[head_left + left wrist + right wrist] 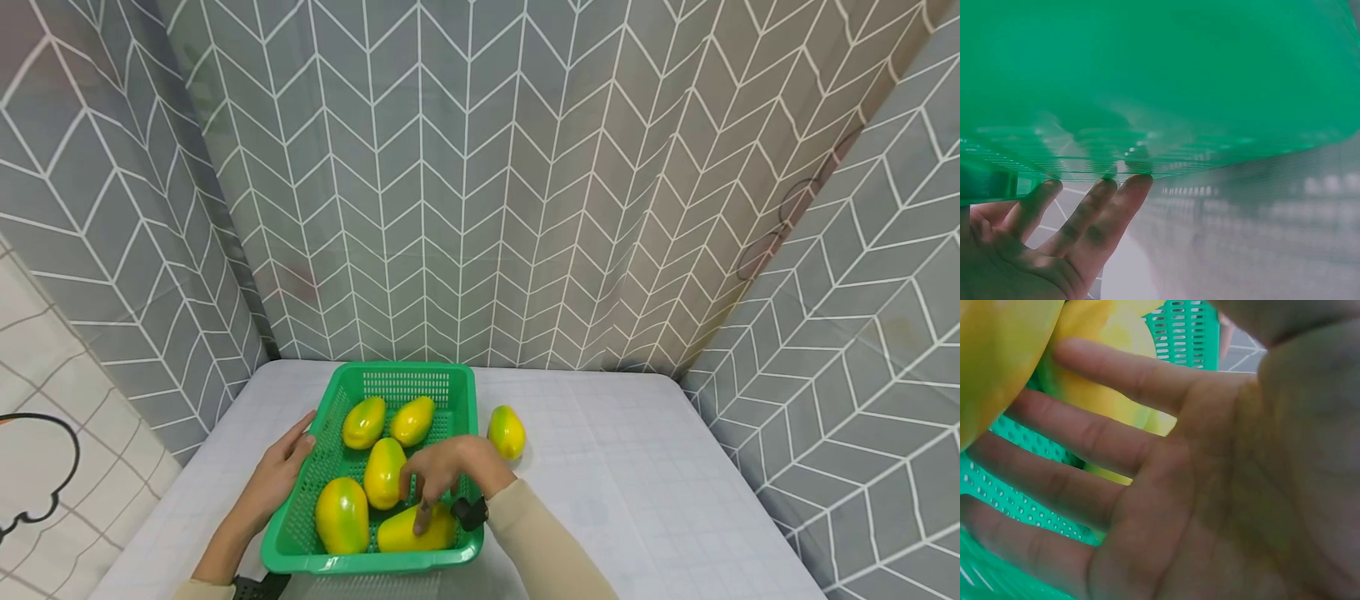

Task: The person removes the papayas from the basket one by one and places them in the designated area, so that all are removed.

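Green basket (pixel 360 565) gets steadied, seemingly, by the left hand (pixel 276 479), fingers straight; yellow fruit (pixel 397 533) under the right hand (pixel 441 465) is just touched, fingers spread.

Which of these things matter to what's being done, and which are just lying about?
Likely part of the job:
- green basket
- five yellow fruits inside
- left hand at basket's edge
- right hand over fruits
- perhaps the sixth fruit outside

Just about:
- white-covered table
- patterned curtain

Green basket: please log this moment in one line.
basket: five yellow-green fruits inside; left hand: at left rim; right hand: inside, over front-right fruit; sixth fruit: on table, right of basket
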`<act>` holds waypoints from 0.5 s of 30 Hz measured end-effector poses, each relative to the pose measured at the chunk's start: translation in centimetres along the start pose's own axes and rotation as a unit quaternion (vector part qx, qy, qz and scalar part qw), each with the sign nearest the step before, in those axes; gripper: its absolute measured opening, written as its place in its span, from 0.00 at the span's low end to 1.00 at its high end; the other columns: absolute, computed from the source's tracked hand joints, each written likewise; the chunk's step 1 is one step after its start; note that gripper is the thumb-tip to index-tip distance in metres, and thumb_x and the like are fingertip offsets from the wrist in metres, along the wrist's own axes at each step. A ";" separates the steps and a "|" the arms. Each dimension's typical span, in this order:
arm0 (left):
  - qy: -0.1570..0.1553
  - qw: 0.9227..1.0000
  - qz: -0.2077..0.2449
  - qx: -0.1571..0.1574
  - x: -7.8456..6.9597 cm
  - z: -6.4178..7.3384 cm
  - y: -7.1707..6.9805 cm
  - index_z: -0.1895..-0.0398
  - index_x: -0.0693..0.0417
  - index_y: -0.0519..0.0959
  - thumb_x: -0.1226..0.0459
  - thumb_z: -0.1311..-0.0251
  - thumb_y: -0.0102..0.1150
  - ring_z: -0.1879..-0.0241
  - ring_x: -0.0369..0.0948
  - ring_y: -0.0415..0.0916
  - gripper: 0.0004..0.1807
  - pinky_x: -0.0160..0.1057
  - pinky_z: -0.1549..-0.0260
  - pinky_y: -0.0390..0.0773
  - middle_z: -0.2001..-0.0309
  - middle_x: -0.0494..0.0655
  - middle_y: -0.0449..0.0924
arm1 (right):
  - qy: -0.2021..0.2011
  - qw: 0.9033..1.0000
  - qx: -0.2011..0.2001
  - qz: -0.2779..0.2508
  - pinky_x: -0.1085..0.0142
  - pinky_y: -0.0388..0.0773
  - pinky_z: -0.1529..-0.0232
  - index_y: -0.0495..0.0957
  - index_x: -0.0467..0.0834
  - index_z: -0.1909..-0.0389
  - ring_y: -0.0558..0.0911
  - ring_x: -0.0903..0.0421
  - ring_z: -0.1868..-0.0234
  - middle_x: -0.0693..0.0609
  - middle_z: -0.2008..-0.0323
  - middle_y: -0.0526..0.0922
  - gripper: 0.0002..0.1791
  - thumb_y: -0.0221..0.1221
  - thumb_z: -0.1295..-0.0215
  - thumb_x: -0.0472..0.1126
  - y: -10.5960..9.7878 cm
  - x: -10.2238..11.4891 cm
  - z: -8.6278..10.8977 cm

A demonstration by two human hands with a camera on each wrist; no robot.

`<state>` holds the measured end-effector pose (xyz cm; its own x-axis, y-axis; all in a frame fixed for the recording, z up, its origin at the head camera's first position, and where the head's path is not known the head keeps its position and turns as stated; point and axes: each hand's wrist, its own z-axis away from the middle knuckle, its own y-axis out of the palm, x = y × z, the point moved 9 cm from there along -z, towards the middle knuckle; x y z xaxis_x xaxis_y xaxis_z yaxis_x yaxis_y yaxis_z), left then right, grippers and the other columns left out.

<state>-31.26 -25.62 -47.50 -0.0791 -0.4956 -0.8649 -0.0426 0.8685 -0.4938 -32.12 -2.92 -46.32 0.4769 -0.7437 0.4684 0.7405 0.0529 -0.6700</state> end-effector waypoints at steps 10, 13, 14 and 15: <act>-0.003 1.000 0.009 0.002 0.1 0.0 0.0 0.13 0.57 0.47 0.51 0.12 0.34 0.21 0.69 0.58 0.34 0.71 0.29 0.67 0.19 0.73 0.56 | 0.001 0.998 0.054 0.015 0.63 0.87 0.51 0.82 0.60 0.39 0.81 0.63 0.47 0.57 0.41 0.84 0.26 0.76 0.37 0.46 1.4 0.2 -0.6; -0.007 1.000 0.016 0.004 0.2 0.0 0.1 0.13 0.57 0.47 0.51 0.12 0.34 0.20 0.70 0.55 0.34 0.72 0.28 0.64 0.19 0.72 0.55 | 0.005 0.998 0.059 0.013 0.63 0.87 0.51 0.82 0.61 0.39 0.80 0.63 0.48 0.56 0.41 0.83 0.26 0.76 0.37 0.45 1.6 0.2 -0.7; -0.008 1.000 0.017 0.005 0.2 -0.1 0.1 0.13 0.57 0.47 0.51 0.12 0.34 0.20 0.70 0.53 0.35 0.73 0.27 0.64 0.18 0.72 0.54 | 0.006 0.998 0.061 0.011 0.63 0.87 0.51 0.82 0.61 0.39 0.80 0.62 0.48 0.56 0.41 0.83 0.26 0.76 0.37 0.45 1.7 0.2 -0.7; -0.009 1.000 0.017 0.006 0.2 -0.1 0.1 0.13 0.57 0.47 0.51 0.12 0.34 0.19 0.70 0.52 0.35 0.73 0.27 0.63 0.18 0.72 0.54 | 0.008 0.998 0.061 0.010 0.64 0.87 0.51 0.82 0.61 0.39 0.80 0.62 0.49 0.56 0.42 0.83 0.26 0.76 0.37 0.44 1.7 0.2 -0.8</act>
<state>-31.35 -25.67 -47.74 -0.0623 -0.4652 -0.8830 -0.0290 0.8852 -0.4643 -31.09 -3.48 -47.84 0.4860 -0.7517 0.4458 0.7833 0.1484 -0.6036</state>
